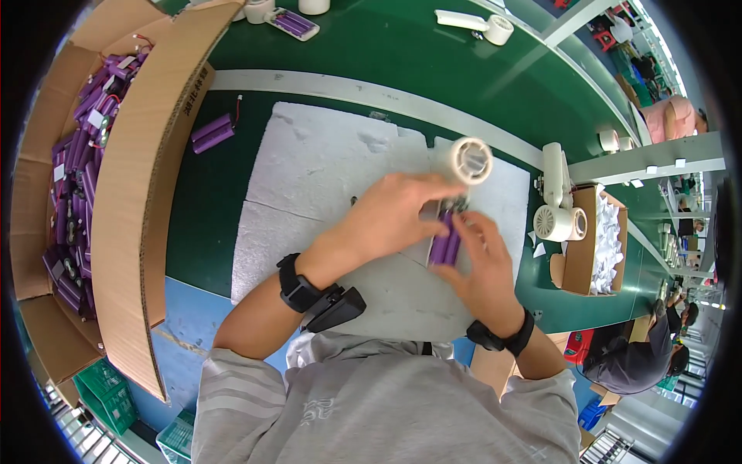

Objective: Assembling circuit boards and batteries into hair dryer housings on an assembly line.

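A white handheld fan (471,160) lies over the foam sheet in front of me, its round head away from me and its handle toward me. The handle is uncovered, and a purple battery pack (444,249) shows in it. My left hand (393,215) grips the fan at its neck, thumb and fingers around the wiring and upper handle. My right hand (487,263) closes around the lower handle from the right, with fingers and thumb on the battery pack. Both hands are slightly blurred, and the small parts between the fingertips are hard to make out.
A large cardboard box (124,209) of purple battery packs stands at the left. One loose battery pack (213,134) lies beside the white foam sheet (270,178). Other fans (554,174) and a small carton (581,255) of white pieces sit at the right. A rail (340,87) crosses behind.
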{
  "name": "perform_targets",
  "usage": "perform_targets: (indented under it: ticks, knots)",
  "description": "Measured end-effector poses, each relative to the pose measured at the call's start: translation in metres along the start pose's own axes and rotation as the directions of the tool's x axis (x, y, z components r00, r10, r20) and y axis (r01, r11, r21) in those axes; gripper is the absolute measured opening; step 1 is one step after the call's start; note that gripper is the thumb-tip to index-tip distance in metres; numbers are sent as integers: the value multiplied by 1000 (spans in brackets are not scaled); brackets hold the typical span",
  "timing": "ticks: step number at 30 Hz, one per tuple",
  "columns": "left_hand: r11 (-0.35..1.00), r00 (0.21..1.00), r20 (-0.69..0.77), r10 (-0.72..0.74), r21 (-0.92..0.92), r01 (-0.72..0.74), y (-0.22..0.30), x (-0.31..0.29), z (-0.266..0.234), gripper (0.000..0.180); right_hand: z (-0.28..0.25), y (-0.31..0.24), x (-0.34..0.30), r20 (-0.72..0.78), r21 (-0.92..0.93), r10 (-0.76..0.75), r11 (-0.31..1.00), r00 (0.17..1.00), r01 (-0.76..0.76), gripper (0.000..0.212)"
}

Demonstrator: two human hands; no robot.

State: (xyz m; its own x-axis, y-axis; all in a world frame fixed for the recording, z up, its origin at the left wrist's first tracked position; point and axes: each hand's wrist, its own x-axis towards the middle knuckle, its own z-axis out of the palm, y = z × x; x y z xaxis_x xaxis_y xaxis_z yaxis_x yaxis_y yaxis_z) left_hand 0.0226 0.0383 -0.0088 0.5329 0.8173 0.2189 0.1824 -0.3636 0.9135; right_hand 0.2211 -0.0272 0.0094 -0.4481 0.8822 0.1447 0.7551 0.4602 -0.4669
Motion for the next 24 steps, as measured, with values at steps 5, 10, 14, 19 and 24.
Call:
perform_targets:
  ticks: [5, 10, 14, 19, 24]
  knots:
    - [969, 976, -218, -1, 242, 55, 0, 1, -9, 45, -18, 33, 76, -419, -416, 45, 878, 907, -236, 65]
    - [941, 959, -283, 29, 332, 70, 0, -5, -20, 40, -40, 43, 154, -291, -252, 9, 964, 957, -85, 53]
    - [782, 804, -569, 174, 576, 238, -5, -7, -70, 35, -50, 100, 244, -239, -349, 41, 929, 970, -125, 54]
    - [512, 561, -824, 83, 518, 685, -28, -49, -125, 47, -26, 185, 331, -207, -564, -6, 818, 978, -114, 58]
    - [513, 546, -825, -144, 410, 754, -41, -56, -128, 55, -43, 260, 362, 45, -643, 149, 761, 988, -85, 56]
